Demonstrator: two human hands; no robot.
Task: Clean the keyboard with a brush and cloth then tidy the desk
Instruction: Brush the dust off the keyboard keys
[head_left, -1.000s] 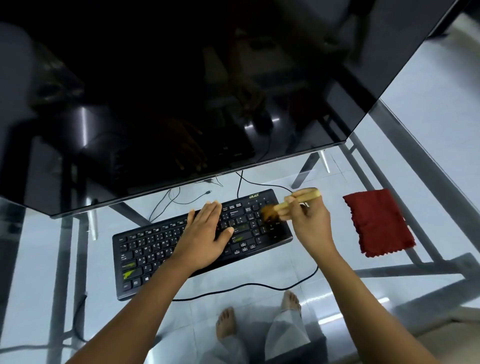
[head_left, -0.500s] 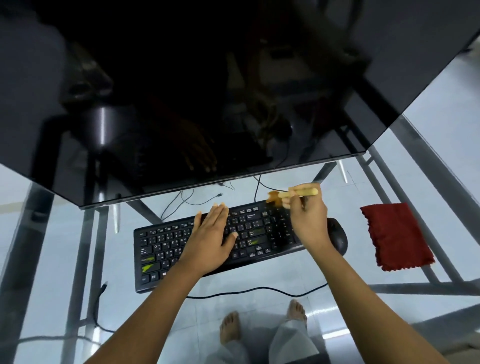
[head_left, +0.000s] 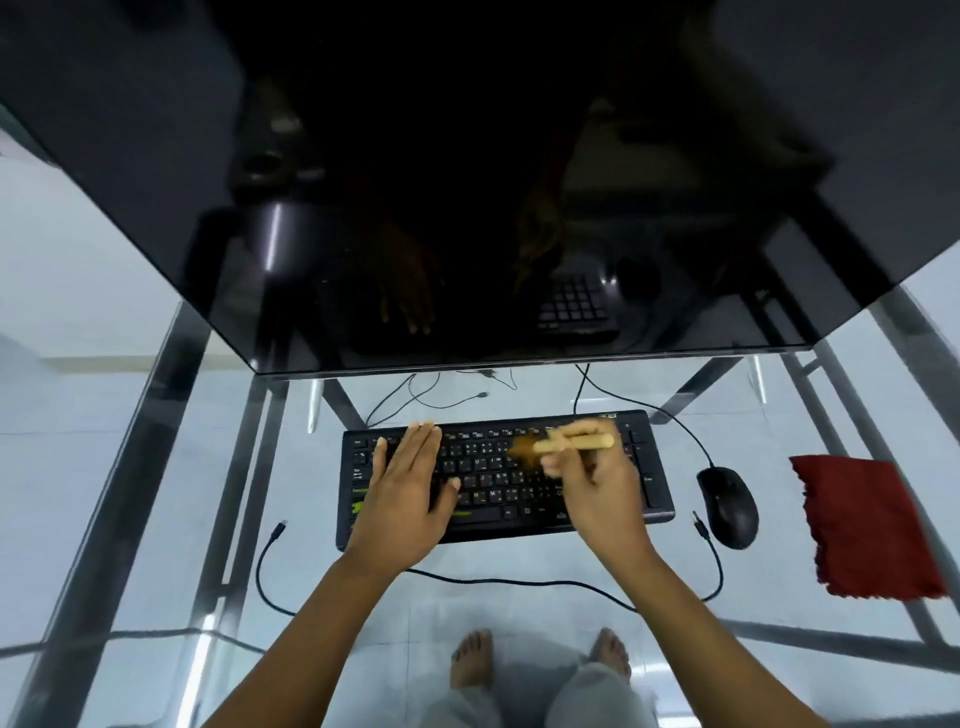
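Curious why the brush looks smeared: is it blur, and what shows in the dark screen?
Head view: the brush is motion-blurred in the right hand; the glossy screen mirrors the left hand and keyboard, with a glare streak at left.

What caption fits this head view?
Right hand holds a wooden brush on the black keyboard, left hand flat on its keys; red cloth beside the mouse.

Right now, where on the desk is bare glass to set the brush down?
The desk is bare left of the keyboard, out to its edge. Crowded: mouse and red cloth on the right, a black cable looping along the front.
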